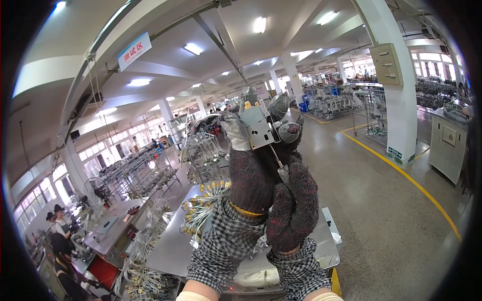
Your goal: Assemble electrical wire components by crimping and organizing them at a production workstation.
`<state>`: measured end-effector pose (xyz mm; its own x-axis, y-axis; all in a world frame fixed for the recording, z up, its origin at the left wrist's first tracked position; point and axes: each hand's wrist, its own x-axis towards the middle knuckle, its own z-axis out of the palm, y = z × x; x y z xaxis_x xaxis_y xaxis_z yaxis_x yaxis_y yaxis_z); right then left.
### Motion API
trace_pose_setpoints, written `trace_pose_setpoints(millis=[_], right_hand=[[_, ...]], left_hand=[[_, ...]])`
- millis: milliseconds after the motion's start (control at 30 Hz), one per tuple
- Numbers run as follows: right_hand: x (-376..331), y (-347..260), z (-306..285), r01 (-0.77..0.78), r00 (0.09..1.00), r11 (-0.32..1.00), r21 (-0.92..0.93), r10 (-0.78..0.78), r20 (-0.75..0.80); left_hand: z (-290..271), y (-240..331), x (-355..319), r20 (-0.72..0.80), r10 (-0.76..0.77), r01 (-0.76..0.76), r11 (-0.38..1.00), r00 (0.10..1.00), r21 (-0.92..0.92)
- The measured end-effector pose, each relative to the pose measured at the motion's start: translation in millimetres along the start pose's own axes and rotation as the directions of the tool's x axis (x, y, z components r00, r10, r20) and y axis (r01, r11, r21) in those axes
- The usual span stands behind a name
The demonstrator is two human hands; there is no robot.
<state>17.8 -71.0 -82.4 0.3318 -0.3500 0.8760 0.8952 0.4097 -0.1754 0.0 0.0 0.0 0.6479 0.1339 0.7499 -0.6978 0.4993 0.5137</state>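
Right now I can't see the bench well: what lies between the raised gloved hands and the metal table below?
In the head view, a bundle of wires with yellow-tipped connectors lies on the metal table.

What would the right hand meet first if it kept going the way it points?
The right hand points up along the thin rod, so it would first meet the grey metal part that the left hand holds up; depth is hard to judge.

grey metal worktable (170,246) — heaped with brass-tipped wire bundles (203,205) | white square pillar (396,80) | yellow floor line (401,170) | wire racks (133,173) — left
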Motion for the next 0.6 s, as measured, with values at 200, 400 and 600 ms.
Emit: trace_pose_setpoints(millis=[200,400,600], right_hand=[[-4,18,-11,-0.048,0.999,0.997,-0.068,0.048,0.010],[-2,16,-9,-0.015,1.000,0.999,-0.035,0.015,0.015],[-3,18,-9,-0.018,1.000,0.999,-0.039,0.017,-0.005]], left_hand=[[20,-26,7,-0.268,-0.002,0.051,0.984,0.963,0.172],[2,-19,7,-0.035,-0.029,0.027,0.998,0.999,-0.058],[28,-23,6,-0.271,0.019,0.018,0.991,0.962,0.132]])
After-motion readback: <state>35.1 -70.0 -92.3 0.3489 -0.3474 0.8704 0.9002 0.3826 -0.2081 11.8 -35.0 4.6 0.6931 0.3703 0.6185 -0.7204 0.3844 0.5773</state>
